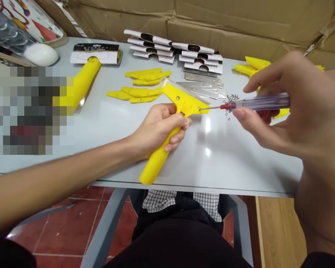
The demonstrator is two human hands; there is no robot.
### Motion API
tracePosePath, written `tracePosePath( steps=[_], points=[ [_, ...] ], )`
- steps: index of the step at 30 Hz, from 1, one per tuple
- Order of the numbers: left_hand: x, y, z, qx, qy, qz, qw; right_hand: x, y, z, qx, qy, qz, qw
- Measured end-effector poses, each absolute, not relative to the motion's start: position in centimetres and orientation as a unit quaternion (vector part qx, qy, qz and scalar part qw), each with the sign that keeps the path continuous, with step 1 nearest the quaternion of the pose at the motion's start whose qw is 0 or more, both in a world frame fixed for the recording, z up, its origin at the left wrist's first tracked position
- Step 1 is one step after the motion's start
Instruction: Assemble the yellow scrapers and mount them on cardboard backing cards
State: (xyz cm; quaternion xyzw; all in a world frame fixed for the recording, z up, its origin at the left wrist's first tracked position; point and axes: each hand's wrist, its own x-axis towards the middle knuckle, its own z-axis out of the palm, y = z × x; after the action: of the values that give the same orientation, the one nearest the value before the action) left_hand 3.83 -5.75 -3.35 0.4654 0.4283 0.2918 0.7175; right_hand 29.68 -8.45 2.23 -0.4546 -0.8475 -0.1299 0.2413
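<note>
My left hand (167, 128) is wrapped round the handle of a yellow scraper (156, 160), whose wide head points up and away from me. A clear strip runs along the head's far edge, and two screws show in its face. Between the thumb and fingers of my right hand (284, 108) is a screwdriver (262, 102) with a clear purple handle and red collar. Its thin shaft points left, the tip at the screw on the head's right side. Small screws and nuts (232, 98) lie behind the shaft, near metal blades (203, 89).
Yellow plastic parts (143, 76) lie left of the blades on the grey table (108, 130). Behind stand stacked white cards (153, 46). A packaged yellow scraper (86, 82) is at the left, more yellow pieces (247, 69) at the right. Cardboard (226, 26) borders the back.
</note>
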Motion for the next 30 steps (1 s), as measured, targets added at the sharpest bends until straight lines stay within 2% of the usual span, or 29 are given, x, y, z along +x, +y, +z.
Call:
tracePosePath(
  steps=[3, 9, 13, 15, 20, 26, 30],
  points=[
    [3.88, -5.7, -3.31, 0.466, 0.429, 0.295, 0.715, 29.66, -8.37, 2.24, -0.43, -0.862, -0.084, 0.255],
    [3.91, -5.68, -3.29, 0.467, 0.426, 0.297, 0.716, 29.62, -7.92, 1.82, -0.429, -0.845, -0.182, 0.263],
    [3.89, -5.73, -3.29, 0.466, 0.429, 0.294, 0.716, 29.73, -8.16, 2.24, -0.425, -0.861, -0.083, 0.265],
    [3.87, -5.7, -3.3, 0.466, 0.428, 0.294, 0.717, 29.76, -8.22, 2.42, -0.431, -0.862, -0.072, 0.259],
    [3.94, -5.62, -3.24, 0.456, 0.426, 0.305, 0.719, 29.62, -7.98, 1.9, -0.413, -0.861, -0.11, 0.276],
    [4.02, -5.71, -3.24, 0.46, 0.431, 0.308, 0.712, 29.51, -7.97, 1.59, -0.478, -0.821, -0.185, 0.252],
    [3.98, -5.73, -3.25, 0.461, 0.436, 0.309, 0.709, 29.73, -8.14, 2.05, -0.45, -0.846, -0.107, 0.266]
  ],
)
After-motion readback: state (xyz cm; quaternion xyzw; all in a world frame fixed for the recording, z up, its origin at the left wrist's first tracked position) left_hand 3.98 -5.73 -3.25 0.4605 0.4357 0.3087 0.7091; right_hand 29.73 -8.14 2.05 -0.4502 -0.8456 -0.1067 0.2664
